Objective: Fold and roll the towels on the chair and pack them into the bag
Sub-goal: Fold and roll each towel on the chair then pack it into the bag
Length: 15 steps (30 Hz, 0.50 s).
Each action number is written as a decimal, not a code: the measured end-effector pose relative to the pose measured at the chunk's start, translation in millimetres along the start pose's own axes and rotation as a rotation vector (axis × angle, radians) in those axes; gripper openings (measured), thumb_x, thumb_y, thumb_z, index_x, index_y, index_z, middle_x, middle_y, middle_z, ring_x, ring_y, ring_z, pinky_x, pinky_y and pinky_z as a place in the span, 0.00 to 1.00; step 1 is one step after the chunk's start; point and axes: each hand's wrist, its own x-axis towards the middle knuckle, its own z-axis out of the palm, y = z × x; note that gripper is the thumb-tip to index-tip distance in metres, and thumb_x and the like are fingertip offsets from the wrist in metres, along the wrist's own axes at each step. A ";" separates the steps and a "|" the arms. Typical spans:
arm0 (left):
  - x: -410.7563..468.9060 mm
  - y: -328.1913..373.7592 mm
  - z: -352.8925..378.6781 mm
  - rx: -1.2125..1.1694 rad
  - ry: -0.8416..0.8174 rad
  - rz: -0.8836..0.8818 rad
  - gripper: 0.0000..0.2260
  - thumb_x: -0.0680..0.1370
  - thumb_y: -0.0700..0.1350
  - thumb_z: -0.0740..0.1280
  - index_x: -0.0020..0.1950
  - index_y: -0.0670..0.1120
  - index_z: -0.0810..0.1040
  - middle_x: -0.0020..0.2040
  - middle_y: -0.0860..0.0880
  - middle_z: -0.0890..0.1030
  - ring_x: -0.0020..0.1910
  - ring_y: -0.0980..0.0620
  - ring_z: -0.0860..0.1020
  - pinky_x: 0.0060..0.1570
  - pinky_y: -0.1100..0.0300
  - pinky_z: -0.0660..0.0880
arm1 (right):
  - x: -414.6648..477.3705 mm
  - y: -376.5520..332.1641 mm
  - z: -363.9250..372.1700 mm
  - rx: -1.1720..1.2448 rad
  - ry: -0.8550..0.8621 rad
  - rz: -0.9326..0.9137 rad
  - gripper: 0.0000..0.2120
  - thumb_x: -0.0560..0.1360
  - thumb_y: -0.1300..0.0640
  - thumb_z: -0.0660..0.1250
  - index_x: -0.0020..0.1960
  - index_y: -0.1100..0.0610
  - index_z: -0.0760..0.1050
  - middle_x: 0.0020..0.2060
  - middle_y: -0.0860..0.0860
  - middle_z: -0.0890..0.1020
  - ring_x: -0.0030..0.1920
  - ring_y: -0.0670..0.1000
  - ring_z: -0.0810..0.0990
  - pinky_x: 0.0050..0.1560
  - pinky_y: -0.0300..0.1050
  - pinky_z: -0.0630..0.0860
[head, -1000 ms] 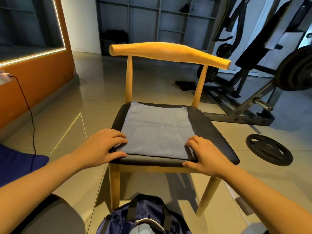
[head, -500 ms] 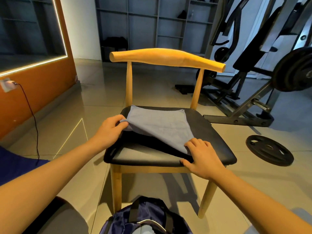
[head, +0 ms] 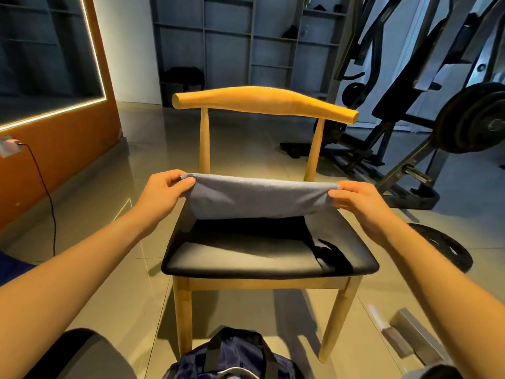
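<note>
A grey towel (head: pixel 257 199) hangs above the back half of the chair's black seat (head: pixel 262 258), lifted by its near edge and folding toward the backrest. My left hand (head: pixel 164 191) pinches the towel's left corner. My right hand (head: pixel 355 198) pinches its right corner. The wooden chair has a curved backrest (head: pixel 262 101). A dark blue bag (head: pixel 232 356) with black handles sits on the floor in front of the chair, partly cut off by the bottom edge.
A weight bench and barbell plates (head: pixel 475 119) stand at the right. A loose weight plate (head: pixel 442 247) lies on the floor beside the chair. An orange wall with a cable (head: pixel 46 192) runs along the left. Grey shelves (head: pixel 246 36) line the back.
The towel lay flat on the seat with both hands on its near corners. Both hands have since pinched those corners and lifted the near edge up and toward the backrest.
</note>
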 end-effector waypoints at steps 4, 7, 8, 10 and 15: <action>-0.6 6.6 -1.4 -0.180 -0.038 -0.048 0.07 0.83 0.48 0.64 0.56 0.50 0.81 0.52 0.50 0.83 0.54 0.53 0.81 0.51 0.62 0.78 | -2.2 -12.9 5.4 0.232 -0.105 0.071 0.10 0.76 0.63 0.63 0.46 0.69 0.79 0.41 0.61 0.77 0.43 0.59 0.75 0.46 0.48 0.76; -2.1 5.5 -5.9 -0.279 -0.072 -0.110 0.09 0.83 0.48 0.63 0.58 0.50 0.82 0.54 0.51 0.84 0.56 0.52 0.81 0.52 0.60 0.79 | -6.8 -8.7 6.5 0.253 -0.220 0.157 0.10 0.78 0.65 0.57 0.48 0.64 0.78 0.38 0.56 0.79 0.39 0.54 0.76 0.43 0.47 0.74; -2.5 3.9 -7.5 -0.311 -0.094 -0.138 0.09 0.84 0.48 0.63 0.57 0.50 0.82 0.53 0.51 0.84 0.56 0.52 0.81 0.50 0.61 0.79 | -8.8 -7.4 6.8 0.262 -0.255 0.207 0.09 0.78 0.64 0.57 0.51 0.63 0.76 0.39 0.57 0.78 0.38 0.54 0.76 0.42 0.46 0.75; -3.5 0.0 -9.2 -0.349 -0.163 -0.188 0.10 0.84 0.48 0.63 0.56 0.48 0.83 0.51 0.50 0.86 0.55 0.51 0.82 0.47 0.61 0.79 | -9.8 -2.1 6.6 0.257 -0.333 0.315 0.07 0.76 0.64 0.58 0.50 0.62 0.74 0.36 0.56 0.76 0.35 0.52 0.75 0.36 0.43 0.76; -0.5 -17.3 -0.5 -0.210 -0.186 -0.288 0.11 0.81 0.51 0.67 0.55 0.47 0.85 0.52 0.48 0.86 0.54 0.48 0.82 0.49 0.56 0.80 | -3.6 15.2 12.2 0.137 -0.270 0.490 0.07 0.77 0.63 0.60 0.51 0.63 0.75 0.41 0.60 0.80 0.36 0.54 0.80 0.37 0.46 0.80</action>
